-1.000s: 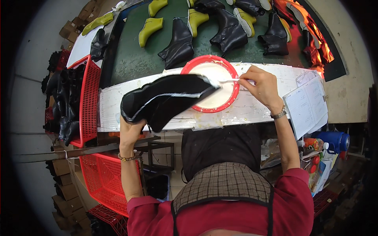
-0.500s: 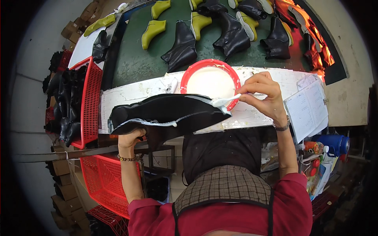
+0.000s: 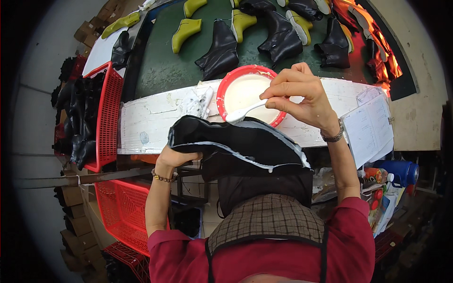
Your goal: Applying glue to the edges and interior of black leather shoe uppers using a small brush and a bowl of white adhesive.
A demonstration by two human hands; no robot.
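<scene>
My left hand (image 3: 177, 158) grips one end of a black boot upper (image 3: 231, 139), which lies on its side over the bench's near edge. White paste runs along the upper's open rim. Pinched in my right hand (image 3: 302, 94) is the handle of a white brush (image 3: 250, 108), much like a toothbrush. Its head is over the near side of a red bowl (image 3: 221, 96) of white creamy liquid, just above the upper's far edge. I cannot tell whether the bristles touch the upper. A crumpled white rag (image 3: 196, 102) rests left of the bowl.
Black boots (image 3: 218, 49) and yellow-green ankle boots (image 3: 185, 34) lie on the green belt (image 3: 163, 70) beyond the white bench (image 3: 155, 113). Orange light glows at far right. A red basket (image 3: 108, 113) of black boots stands left; a notebook (image 3: 368, 129) lies right.
The boot upper has shifted right and nearer to me with my left hand. My right hand has moved left and away from me, bringing the brush over the bowl.
</scene>
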